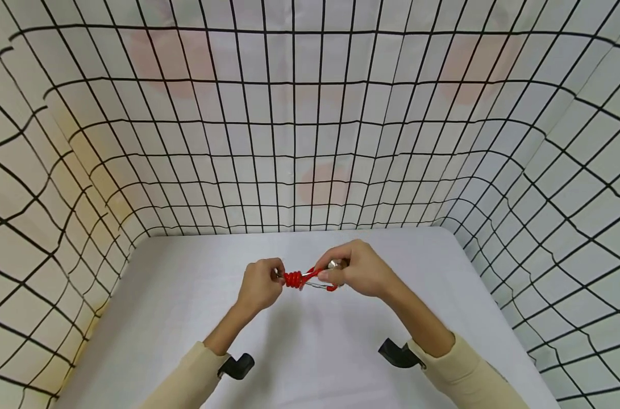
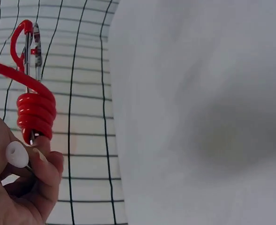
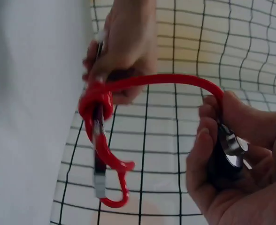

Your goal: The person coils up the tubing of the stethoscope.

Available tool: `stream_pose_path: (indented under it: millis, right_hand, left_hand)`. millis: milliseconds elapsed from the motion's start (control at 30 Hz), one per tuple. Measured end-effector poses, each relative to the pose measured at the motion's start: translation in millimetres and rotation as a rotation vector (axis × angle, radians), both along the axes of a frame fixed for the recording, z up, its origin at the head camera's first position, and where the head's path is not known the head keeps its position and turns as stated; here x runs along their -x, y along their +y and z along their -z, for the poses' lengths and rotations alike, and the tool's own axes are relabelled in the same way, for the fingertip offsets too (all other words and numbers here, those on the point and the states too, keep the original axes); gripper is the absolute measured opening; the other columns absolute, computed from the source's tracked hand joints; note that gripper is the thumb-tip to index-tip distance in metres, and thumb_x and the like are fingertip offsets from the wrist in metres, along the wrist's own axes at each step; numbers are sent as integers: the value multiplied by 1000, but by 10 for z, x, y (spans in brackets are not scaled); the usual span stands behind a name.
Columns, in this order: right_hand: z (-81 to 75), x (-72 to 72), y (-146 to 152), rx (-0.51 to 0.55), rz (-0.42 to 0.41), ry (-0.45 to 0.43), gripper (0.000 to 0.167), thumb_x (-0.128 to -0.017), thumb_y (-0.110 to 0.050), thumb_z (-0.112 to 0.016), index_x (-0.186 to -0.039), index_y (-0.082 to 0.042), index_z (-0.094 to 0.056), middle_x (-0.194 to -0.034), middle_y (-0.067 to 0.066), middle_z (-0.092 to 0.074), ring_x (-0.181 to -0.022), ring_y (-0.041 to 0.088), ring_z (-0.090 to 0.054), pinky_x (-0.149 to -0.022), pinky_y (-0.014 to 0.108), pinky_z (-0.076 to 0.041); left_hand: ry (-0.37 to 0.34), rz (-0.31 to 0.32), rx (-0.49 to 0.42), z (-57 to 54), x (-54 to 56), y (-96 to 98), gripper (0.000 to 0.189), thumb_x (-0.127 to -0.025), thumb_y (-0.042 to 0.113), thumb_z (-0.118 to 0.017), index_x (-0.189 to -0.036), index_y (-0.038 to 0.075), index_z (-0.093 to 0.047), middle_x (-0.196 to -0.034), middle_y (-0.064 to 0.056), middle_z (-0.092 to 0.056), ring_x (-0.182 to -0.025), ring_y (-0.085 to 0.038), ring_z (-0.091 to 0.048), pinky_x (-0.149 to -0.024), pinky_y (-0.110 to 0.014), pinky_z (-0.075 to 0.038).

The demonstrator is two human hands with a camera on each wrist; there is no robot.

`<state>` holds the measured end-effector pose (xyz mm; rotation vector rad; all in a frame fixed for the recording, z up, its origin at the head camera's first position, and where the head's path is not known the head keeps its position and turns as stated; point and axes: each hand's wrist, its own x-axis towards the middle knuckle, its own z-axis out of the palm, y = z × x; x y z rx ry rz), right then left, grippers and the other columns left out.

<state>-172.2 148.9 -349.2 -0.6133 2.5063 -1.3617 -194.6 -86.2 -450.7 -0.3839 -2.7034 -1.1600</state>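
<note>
A red cord (image 1: 293, 279) is wound in several tight turns around a slim metal rod piece (image 2: 27, 61). My left hand (image 1: 261, 284) grips the piece just below the coil; a round white tip (image 2: 17, 154) sticks out between the fingers in the left wrist view. From the coil the cord arcs across to my right hand (image 1: 362, 268), which pinches it between thumb and fingers. A black and silver fitting (image 3: 232, 152) sits in that same hand, partly covered by the palm. A smaller red loop (image 3: 121, 187) hangs at the piece's far end.
Both hands are held above a white table surface (image 1: 187, 318). Black wire mesh (image 1: 293, 122) stands at the back and on both sides, with pale sheeting behind it. A black strap-like piece (image 1: 399, 353) juts from each sleeve cuff.
</note>
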Motion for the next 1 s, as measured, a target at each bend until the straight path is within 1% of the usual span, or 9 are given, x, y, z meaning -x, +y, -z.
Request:
stream_pose_path:
  millis: [100, 167, 333, 433, 600, 700, 800, 900, 1000]
  right_hand:
    - [61, -69, 3, -12, -97, -85, 7, -90, -14, -73, -92, -10, -78, -69, 3, -66, -61, 17, -59, -58, 31, -49]
    - [142, -87, 17, -10, -118, -122, 8, -90, -15, -73, -91, -9, -78, -69, 2, -65, -62, 17, -61, -60, 31, -50]
    - [380, -108, 35, -16, -82, -189, 13, -90, -20, -75, -82, -9, -77, -69, 2, -64, -57, 15, -58, -57, 30, -52]
    - [518, -138, 1, -66, -68, -205, 18, -89, -24, -77, -75, -13, -75, -66, -2, -63, -51, 12, -53, -52, 28, -47]
    - [805, -150, -37, -171, -34, -191, 24, -85, -21, -78, -64, -14, -70, -60, 0, -62, -45, 9, -48, -46, 24, -39]
    - [1002, -83, 0, -214, 34, -119, 25, -83, -14, -78, -61, -12, -66, -55, 0, -60, -44, 8, -46, -45, 23, -38]
    - [1165, 28, 71, -275, 126, 16, 27, -81, -11, -79, -58, -12, -64, -52, -6, -58, -48, 8, -47, -46, 23, -37]
    - [1252, 145, 166, -317, 229, 134, 29, -81, -11, -79, -56, -12, -63, -52, -8, -56, -53, 10, -48, -47, 25, -37]
    - [1281, 257, 281, -336, 339, 218, 31, -82, -10, -78, -56, -13, -61, -51, -7, -54, -53, 12, -47, -47, 25, -37]
  left_hand:
    - [38, -60, -41, -6, 81, -85, 19, -77, -11, -68, -72, 7, -66, -56, -1, -58, -52, -12, -48, -47, -25, -39]
    - [62, -96, -62, -13, 120, -141, 19, -76, -12, -67, -72, 6, -66, -55, -2, -58, -51, -13, -49, -47, -25, -39]
    - [83, -148, -77, -9, 182, -244, 16, -77, -12, -66, -75, 4, -67, -59, -5, -64, -53, -15, -54, -47, -26, -43]
    - [81, -160, -83, -21, 184, -270, 15, -78, -10, -66, -75, 4, -67, -61, -6, -65, -54, -15, -55, -49, -26, -44]
    - [109, -156, -126, -123, 133, -263, 14, -79, -10, -67, -77, 4, -67, -63, -6, -67, -55, -15, -55, -52, -27, -44]
    - [122, -131, -147, -207, 85, -241, 13, -80, -10, -68, -78, 3, -68, -66, -7, -68, -57, -15, -56, -52, -26, -45]
    - [98, -89, -158, -276, 28, -221, 13, -81, -11, -68, -79, 2, -67, -68, -7, -68, -57, -14, -55, -51, -24, -46]
    - [36, -53, -161, -346, -45, -220, 14, -81, -11, -68, -79, 3, -67, -68, -7, -68, -56, -14, -54, -49, -24, -46]
    - [-70, -6, -146, -418, -121, -238, 14, -83, -10, -70, -80, 3, -68, -67, -6, -66, -55, -14, -54, -48, -24, -47]
